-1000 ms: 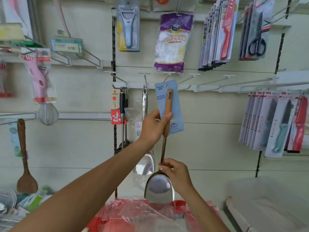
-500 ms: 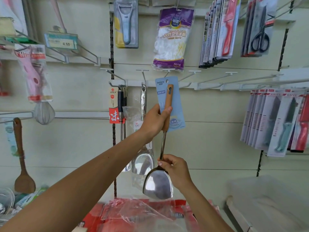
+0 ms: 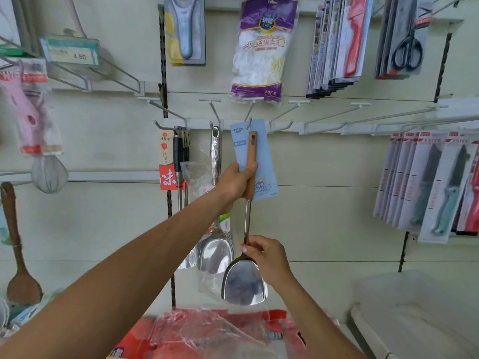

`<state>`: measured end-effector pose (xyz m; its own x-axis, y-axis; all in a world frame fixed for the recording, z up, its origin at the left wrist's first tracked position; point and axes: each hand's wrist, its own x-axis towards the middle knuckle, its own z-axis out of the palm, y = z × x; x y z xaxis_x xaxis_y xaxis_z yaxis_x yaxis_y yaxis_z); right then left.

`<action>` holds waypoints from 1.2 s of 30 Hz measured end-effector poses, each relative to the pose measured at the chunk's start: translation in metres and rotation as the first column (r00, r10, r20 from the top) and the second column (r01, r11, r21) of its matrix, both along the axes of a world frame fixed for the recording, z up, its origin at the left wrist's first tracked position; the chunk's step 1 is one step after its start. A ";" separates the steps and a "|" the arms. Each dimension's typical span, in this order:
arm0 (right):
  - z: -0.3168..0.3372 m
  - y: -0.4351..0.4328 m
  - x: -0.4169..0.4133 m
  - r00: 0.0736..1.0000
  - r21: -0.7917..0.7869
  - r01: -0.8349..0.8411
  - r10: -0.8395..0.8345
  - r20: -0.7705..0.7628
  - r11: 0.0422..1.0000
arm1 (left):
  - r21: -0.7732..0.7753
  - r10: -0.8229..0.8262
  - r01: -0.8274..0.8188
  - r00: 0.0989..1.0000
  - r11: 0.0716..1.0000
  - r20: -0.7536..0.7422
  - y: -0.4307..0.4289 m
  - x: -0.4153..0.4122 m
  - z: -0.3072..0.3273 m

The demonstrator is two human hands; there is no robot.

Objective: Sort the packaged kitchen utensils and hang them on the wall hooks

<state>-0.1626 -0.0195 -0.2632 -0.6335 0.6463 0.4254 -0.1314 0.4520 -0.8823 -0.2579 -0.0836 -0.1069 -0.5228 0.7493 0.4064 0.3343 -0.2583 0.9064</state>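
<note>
Head view: I've got the hanging step in hand. The spatula (image 3: 243, 283) (steel blade, wooden handle) is held upright against the wall, below the middle of the hook rail (image 3: 321, 126). Its blue card (image 3: 264, 156) has its top edge level with the tip of one hook (image 3: 249, 123). I can't tell whether the card is threaded on yet.

My left hand (image 3: 234, 181) grips the wooden handle and card together, fingers (image 3: 250, 168) wrapped round. My right hand (image 3: 261, 252) pinches the steel shaft just above the blade.

Next move, as I judge it: line the hanging hole up with that hook tip, push it back along the hook, then let go low hand first so the blade doesn't swing. The ladles (image 3: 215, 250) hang on the hook just to the left, so keep the blade off them.

Writing:
- Blue card: a Latin brand word starting "Shun", rest too small.
- Price tag (image 3: 75, 55) at the upper left: "4.50".
- Glove pack (image 3: 261, 47) above: Chinese characters and "50".
- Red tag (image 3: 167, 177) on the rail's left: one large white character.
</note>
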 end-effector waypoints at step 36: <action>0.002 0.084 -0.085 0.960 -0.009 0.239 -0.237 -0.147 0.971 | -0.031 0.235 -0.234 0.971 0.972 0.037 0.057 -0.035 -0.022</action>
<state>-0.2474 0.0643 -0.2617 -0.3922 0.7668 0.5082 -0.1462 0.4935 -0.8574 -0.2930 -0.0270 -0.1293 -0.7007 0.6140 0.3633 0.3456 -0.1533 0.9258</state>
